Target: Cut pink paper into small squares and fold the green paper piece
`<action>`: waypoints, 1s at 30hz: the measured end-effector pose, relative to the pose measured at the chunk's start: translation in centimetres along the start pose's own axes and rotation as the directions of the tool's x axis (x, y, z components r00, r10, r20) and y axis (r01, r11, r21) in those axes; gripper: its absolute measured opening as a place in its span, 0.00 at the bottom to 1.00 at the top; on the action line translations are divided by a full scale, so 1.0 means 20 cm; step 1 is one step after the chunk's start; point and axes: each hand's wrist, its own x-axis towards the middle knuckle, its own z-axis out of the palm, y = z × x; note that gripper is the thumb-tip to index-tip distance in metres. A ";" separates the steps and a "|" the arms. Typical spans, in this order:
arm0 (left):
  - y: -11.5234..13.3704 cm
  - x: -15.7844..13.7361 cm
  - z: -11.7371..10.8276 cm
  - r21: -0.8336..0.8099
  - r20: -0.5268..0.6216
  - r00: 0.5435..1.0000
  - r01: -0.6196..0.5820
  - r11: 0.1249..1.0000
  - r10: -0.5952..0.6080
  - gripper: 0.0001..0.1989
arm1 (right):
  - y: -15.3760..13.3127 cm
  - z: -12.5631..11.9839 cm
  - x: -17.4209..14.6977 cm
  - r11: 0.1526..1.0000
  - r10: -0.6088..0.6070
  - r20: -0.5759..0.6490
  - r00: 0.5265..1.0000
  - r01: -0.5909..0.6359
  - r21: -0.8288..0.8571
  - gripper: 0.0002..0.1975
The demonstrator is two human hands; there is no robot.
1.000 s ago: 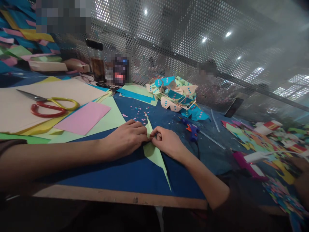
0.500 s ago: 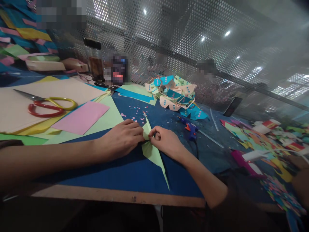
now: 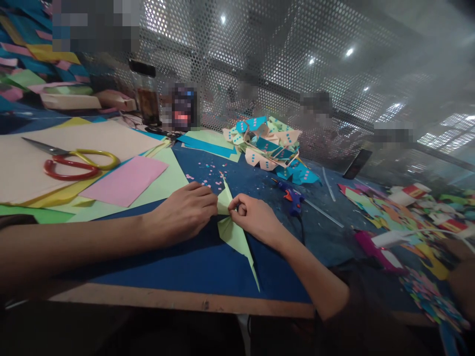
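Note:
A pale green folded paper (image 3: pixel 234 236), long and pointed at both ends, lies on the blue tabletop (image 3: pixel 148 269) between my hands. My left hand (image 3: pixel 189 210) pinches its left side near the middle; the fingertips are partly hidden. From the right, my right hand (image 3: pixel 254 216) grips the paper at its central fold, thumb and forefinger pressed together. Just beyond the paper's far tip are small pink and blue paper scraps (image 3: pixel 210 182). A blue glue gun (image 3: pixel 293 199) with an orange trigger rests to the right of my right hand.
Scissors (image 3: pixel 70 168) with red and yellow handles lie on paper sheets at left, near a pink sheet (image 3: pixel 126 180). Folded paper pieces (image 3: pixel 270 143) are heaped at the back. Clear glue sticks (image 3: pixel 328 184), a bottle (image 3: pixel 147 99) and a magenta-and-white object (image 3: pixel 382 252) stand or lie around.
My left hand has shifted slightly left, showing a little more of the green paper between the hands. My right hand has stayed almost still.

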 end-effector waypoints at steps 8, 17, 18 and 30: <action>0.00 0.00 0.01 -0.048 -0.022 1.000 -0.003 0.999 0.002 0.11 | 0.01 0.01 0.00 1.000 -0.001 0.001 1.000 0.001 -0.013 0.05; 0.00 0.01 0.00 -0.026 0.023 0.999 -0.024 0.999 0.024 0.12 | -0.02 0.01 0.01 0.993 0.069 -0.020 0.997 -0.071 -0.095 0.05; 0.00 0.01 0.00 -0.026 0.025 0.999 -0.031 0.999 0.032 0.12 | -0.02 0.01 0.01 0.992 0.075 -0.026 0.997 -0.077 -0.097 0.05; -0.02 0.02 0.00 -0.052 0.028 0.997 -0.070 0.996 0.072 0.14 | -0.03 0.00 0.00 0.998 0.050 -0.017 0.999 -0.050 -0.030 0.03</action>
